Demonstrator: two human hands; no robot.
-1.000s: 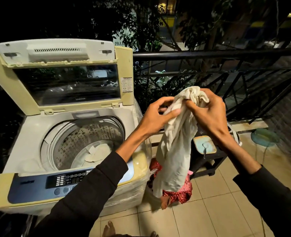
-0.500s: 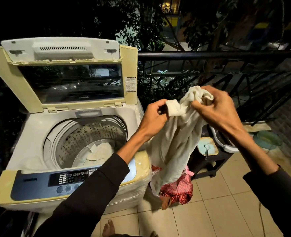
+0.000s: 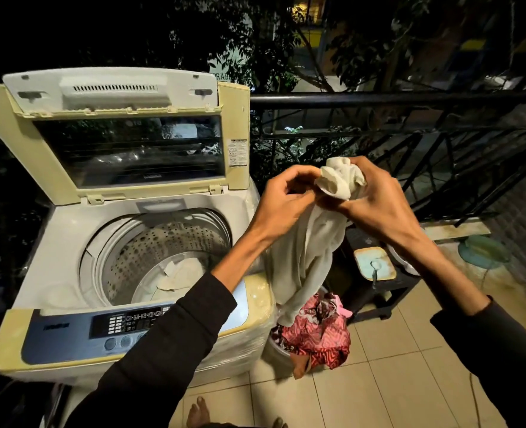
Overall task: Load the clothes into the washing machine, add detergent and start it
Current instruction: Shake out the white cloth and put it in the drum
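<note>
Cream cotton is what I have in both hands: the cream garment (image 3: 308,251) is bunched at its top between my left hand (image 3: 281,200) and my right hand (image 3: 376,205), each grip closed around a wad of the cloth, and the rest hangs slack straight below the grip. It looks light and limp, with nothing stiff in it, so I judge it will drape and snag rather than slide; holding it high by the gathered top keeps the tail off the floor. Left of the grip and lower, the washing machine (image 3: 70,273) stands with its lid (image 3: 116,131) raised, one pale cloth (image 3: 182,274) already lying in the drum (image 3: 162,251). Directly under the hanging tail sits a red patterned heap of clothes (image 3: 317,332), apparently waiting its turn.
</note>
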